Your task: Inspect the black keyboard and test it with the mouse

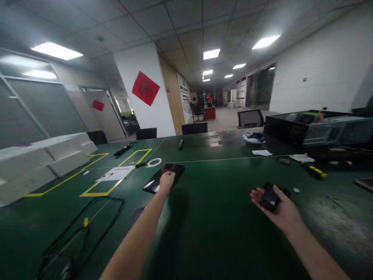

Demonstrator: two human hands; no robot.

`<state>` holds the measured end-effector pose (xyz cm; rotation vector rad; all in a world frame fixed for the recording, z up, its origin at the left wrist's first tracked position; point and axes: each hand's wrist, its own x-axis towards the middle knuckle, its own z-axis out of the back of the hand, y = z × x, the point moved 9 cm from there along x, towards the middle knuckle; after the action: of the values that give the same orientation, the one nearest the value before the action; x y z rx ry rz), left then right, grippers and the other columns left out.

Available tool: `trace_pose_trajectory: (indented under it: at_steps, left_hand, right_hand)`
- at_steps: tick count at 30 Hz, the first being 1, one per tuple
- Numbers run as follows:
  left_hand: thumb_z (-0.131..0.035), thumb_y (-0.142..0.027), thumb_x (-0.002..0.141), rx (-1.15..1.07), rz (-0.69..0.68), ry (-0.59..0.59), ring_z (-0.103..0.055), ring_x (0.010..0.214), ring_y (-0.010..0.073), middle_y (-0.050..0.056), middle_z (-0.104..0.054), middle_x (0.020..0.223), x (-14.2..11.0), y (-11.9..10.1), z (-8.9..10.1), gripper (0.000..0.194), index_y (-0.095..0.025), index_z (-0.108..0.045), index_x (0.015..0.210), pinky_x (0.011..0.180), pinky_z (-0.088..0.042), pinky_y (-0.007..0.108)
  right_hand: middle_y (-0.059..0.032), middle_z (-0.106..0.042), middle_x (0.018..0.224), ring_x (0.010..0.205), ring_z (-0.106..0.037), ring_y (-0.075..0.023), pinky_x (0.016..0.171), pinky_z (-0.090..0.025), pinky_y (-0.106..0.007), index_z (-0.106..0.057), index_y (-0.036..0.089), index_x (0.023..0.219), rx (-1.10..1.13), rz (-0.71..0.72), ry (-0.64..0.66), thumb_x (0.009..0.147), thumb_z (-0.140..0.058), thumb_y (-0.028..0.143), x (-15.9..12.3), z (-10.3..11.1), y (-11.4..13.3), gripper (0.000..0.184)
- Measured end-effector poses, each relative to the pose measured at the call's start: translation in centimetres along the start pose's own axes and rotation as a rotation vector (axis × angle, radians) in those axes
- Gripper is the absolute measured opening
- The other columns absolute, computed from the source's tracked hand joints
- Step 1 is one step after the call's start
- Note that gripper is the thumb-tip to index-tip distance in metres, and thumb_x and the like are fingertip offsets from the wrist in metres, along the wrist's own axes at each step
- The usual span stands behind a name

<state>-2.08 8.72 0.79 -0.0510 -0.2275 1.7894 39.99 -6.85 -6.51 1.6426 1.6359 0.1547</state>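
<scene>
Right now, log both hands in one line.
left hand: curled over dark flat panel, grip unclear | right hand: palm up, holding small black device | surface: green table

You are viewing a green bench (pixel 215 217): the handheld object (pixel 270 200) is showing black, the flat panel (pixel 157 177) black; yellow tape (pixel 96 194) is outlining rectangles toward the bench's left edge.

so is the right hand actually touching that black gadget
Touching: the head view plainly shows the black gadget resting in the upturned right hand, with the thumb against its side.
</scene>
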Motion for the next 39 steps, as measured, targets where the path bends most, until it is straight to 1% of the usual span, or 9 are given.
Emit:
trace_pose_trajectory:
  at_steps: [5, 12, 19, 21, 24, 26, 28, 32, 39]
  left_hand:
    - [-0.052, -0.048, 0.071, 0.056, 0.017, -0.022, -0.052, 0.102, 0.0348, 0.023, -0.053, 0.112, 0.7, 0.8, 1.0, 0.051, -0.007, -0.064, 0.100, 0.080, -0.041, 0.038]
    - [-0.059, -0.031, 0.070, -0.041, 0.006, -0.081, -0.045, 0.107, 0.0392, 0.030, -0.047, 0.114, -0.6, -1.4, 0.7, 0.048, 0.004, -0.058, 0.103, 0.085, -0.037, 0.043]
    - [-0.034, -0.044, 0.086, -0.368, -0.086, -0.157, -0.053, 0.105, 0.0321, 0.024, -0.057, 0.109, -2.2, -3.3, 8.1, 0.050, -0.002, -0.058, 0.102, 0.089, -0.038, 0.040]
    - [-0.026, -0.050, 0.087, -0.716, -0.076, -0.091, -0.060, 0.095, 0.0258, 0.016, -0.064, 0.102, -3.7, -3.5, 9.3, 0.054, -0.009, -0.058, 0.104, 0.083, -0.044, 0.036]
    - [-0.036, -0.057, 0.081, -1.610, 0.048, 0.297, -0.062, 0.091, 0.0240, 0.010, -0.067, 0.098, -7.9, -5.3, 6.4, 0.055, -0.015, -0.058, 0.109, 0.082, -0.047, 0.038]
    - [-0.036, -0.063, 0.078, -1.947, 0.098, 0.626, -0.061, 0.095, 0.0264, 0.012, -0.066, 0.101, -11.7, -8.1, 3.6, 0.063, -0.014, -0.056, 0.113, 0.087, -0.045, 0.043]
    - [-0.038, -0.061, 0.079, -2.077, 0.138, 0.817, -0.060, 0.098, 0.0266, 0.013, -0.065, 0.103, -14.9, -10.2, 0.9, 0.064, -0.012, -0.052, 0.118, 0.091, -0.042, 0.043]
    - [-0.048, -0.044, 0.082, -2.140, 0.282, 0.960, -0.061, 0.098, 0.0245, 0.012, -0.067, 0.101, -18.5, -12.8, -4.0, 0.054, -0.011, -0.047, 0.125, 0.092, -0.041, 0.040]
    - [-0.047, -0.040, 0.083, -2.171, 0.337, 1.226, -0.061, 0.096, 0.0226, 0.012, -0.068, 0.097, -21.1, -15.9, -6.2, 0.052, -0.007, -0.049, 0.122, 0.094, -0.039, 0.034]
  right_hand:
    - [-0.0097, -0.063, 0.073, 0.069, -0.063, -0.0175, 0.063, -0.055, -0.031, -0.056, 0.009, 0.087, -0.034, 0.016, -0.066, 0.080, -0.048, 0.030, 0.7, 1.4, 0.7, 0.023]
    - [-0.0073, -0.065, 0.076, 0.072, -0.063, -0.0169, 0.066, -0.055, -0.031, -0.056, 0.013, 0.090, -0.063, -0.016, -0.076, 0.075, -0.056, 0.030, 0.9, 1.6, 0.2, 0.023]
    - [-0.0056, -0.066, 0.082, 0.077, -0.062, -0.0171, 0.069, -0.054, -0.031, -0.058, 0.016, 0.096, -0.166, -0.020, 0.011, 0.067, -0.065, 0.036, 1.4, 0.9, -0.3, 0.036]
    - [-0.0048, -0.066, 0.081, 0.076, -0.061, -0.0165, 0.068, -0.054, -0.029, -0.058, 0.016, 0.096, -0.213, -0.034, 0.054, 0.066, -0.066, 0.037, 0.8, -0.1, -0.8, 0.037]
    - [-0.0033, -0.066, 0.077, 0.072, -0.060, -0.0148, 0.067, -0.053, -0.028, -0.059, 0.016, 0.095, -0.246, -0.072, 0.140, 0.066, -0.066, 0.035, -1.0, -2.0, -2.0, 0.035]
    - [-0.0025, -0.065, 0.075, 0.069, -0.059, -0.0139, 0.066, -0.052, -0.027, -0.059, 0.016, 0.095, -0.244, -0.113, 0.195, 0.068, -0.065, 0.035, -2.2, -3.2, -3.0, 0.035]
    - [-0.0026, -0.065, 0.073, 0.067, -0.059, -0.0142, 0.065, -0.051, -0.028, -0.060, 0.015, 0.094, -0.235, -0.156, 0.254, 0.069, -0.063, 0.038, -3.0, -4.3, -4.1, 0.034]
    - [-0.0028, -0.066, 0.077, 0.071, -0.060, -0.0166, 0.069, -0.050, -0.031, -0.060, 0.019, 0.092, -0.162, -0.191, 0.288, 0.069, -0.057, 0.051, -3.2, -5.1, -5.3, 0.039]
    - [-0.0055, -0.063, 0.096, 0.086, -0.059, -0.0195, 0.066, -0.048, -0.029, -0.058, 0.021, 0.095, -0.353, -0.033, 0.093, 0.064, -0.061, 0.053, -1.2, -2.7, -3.3, 0.045]
